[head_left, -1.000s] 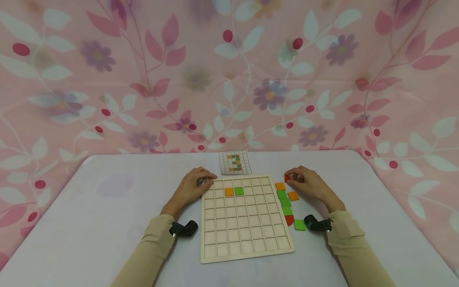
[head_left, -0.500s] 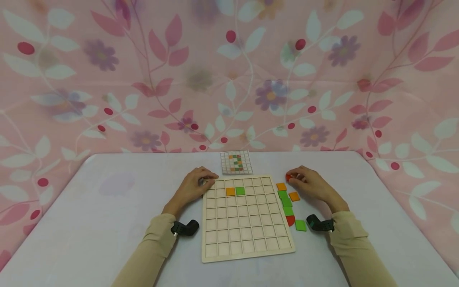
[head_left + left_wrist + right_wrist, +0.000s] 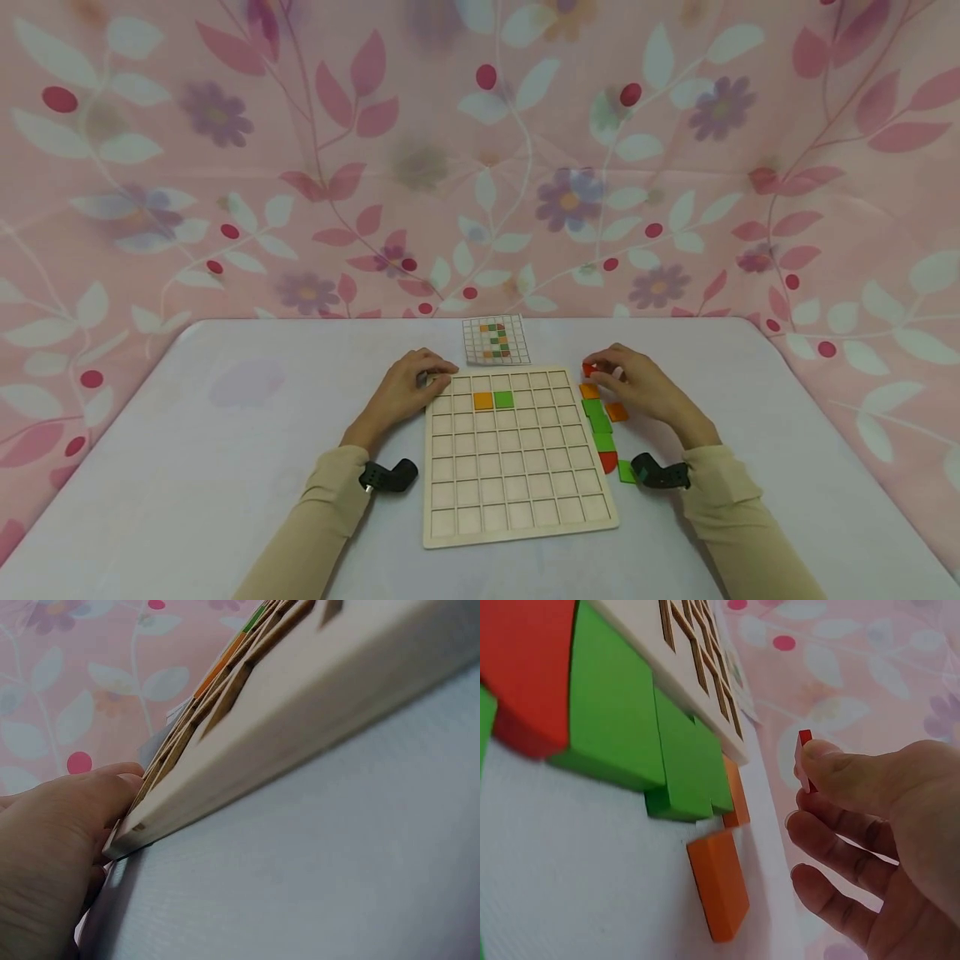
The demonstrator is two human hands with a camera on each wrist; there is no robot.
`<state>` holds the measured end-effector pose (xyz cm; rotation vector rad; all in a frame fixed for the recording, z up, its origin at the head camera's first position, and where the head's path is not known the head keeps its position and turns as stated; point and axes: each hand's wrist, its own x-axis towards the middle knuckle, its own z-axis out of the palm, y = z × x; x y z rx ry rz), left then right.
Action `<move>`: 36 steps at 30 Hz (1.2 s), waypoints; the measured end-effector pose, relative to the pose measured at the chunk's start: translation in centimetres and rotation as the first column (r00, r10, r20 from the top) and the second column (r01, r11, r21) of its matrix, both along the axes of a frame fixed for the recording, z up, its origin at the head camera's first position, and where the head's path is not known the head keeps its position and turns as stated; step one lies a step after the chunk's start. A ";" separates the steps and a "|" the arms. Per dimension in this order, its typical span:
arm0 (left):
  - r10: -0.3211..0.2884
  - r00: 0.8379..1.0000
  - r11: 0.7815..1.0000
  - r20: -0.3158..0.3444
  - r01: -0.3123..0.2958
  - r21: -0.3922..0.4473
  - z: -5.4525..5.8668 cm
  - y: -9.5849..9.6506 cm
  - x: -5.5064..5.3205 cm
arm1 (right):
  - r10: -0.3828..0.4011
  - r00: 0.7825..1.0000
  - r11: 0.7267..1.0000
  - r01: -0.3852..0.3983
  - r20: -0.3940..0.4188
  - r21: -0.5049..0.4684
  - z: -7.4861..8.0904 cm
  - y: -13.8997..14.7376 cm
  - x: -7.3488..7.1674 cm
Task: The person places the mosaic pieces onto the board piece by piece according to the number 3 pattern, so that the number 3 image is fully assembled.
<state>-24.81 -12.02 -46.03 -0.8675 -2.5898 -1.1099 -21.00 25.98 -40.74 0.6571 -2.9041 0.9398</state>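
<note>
A small red tile (image 3: 588,368) is pinched on edge between the thumb and fingertips of the right hand (image 3: 645,390), lifted clear of the tabletop just off the far right corner of the wooden grid board (image 3: 517,500). The board lies flat near the tabletop's middle, with the left hand (image 3: 405,390) resting on its far left corner.

A person's left hand (image 3: 408,385) rests on the far left corner of a wooden grid board (image 3: 517,454) lying on a pale table (image 3: 187,467). The right hand (image 3: 641,385) pinches a small red tile (image 3: 588,368) just beyond the board's far right corner, above a row of orange and green tiles (image 3: 600,417). An orange tile (image 3: 483,400) and a green tile (image 3: 503,399) sit side by side in the board, and a small pattern card (image 3: 495,340) lies just beyond it.
</note>
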 end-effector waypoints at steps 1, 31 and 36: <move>0.000 1.000 1.000 -0.001 0.000 0.000 0.0 0.0 0.0 | 0.005 1.000 1.000 -0.005 -0.001 -0.001 0.1 -0.2 0.0; 0.011 1.000 1.000 0.019 -0.011 -0.012 0.4 0.1 0.1 | 0.068 0.996 0.997 -0.069 -0.056 -0.023 0.6 -3.8 1.0; 0.008 1.000 1.000 0.029 -0.008 -0.010 0.2 0.1 0.1 | 0.073 0.997 0.997 -0.074 -0.037 -0.005 0.6 -4.4 1.2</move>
